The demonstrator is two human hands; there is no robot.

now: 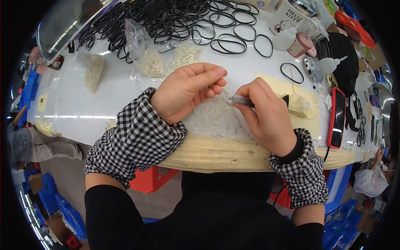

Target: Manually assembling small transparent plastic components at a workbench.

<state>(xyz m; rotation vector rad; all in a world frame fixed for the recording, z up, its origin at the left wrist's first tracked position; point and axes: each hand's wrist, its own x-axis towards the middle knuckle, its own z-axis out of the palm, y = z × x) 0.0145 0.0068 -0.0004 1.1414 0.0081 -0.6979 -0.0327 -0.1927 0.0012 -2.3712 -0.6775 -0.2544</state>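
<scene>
My left hand [187, 89] is closed over the middle of the white table, thumb pressed to its curled fingers. Whatever they may pinch is too small to make out. In my right hand [266, 112] a small grey pointed tool [241, 100] is gripped between thumb and fingers, its tip toward the left hand and a short gap away. Below both hands, small whitish translucent pieces [210, 112] lie spread near the table's front edge. Behind my left hand stand clear plastic bags [151, 62] of similar pale pieces, with another such bag [94, 73] farther left.
A heap of black loops [154, 21] fills the back, with several single loops [229, 43] beside it. At right are a yellow sheet bearing a yellow block [301, 106], a red-edged phone [337, 118] with a cable, squeeze bottles [329, 64] and a pink jar [300, 45]. A wooden strip [221, 152] edges the table.
</scene>
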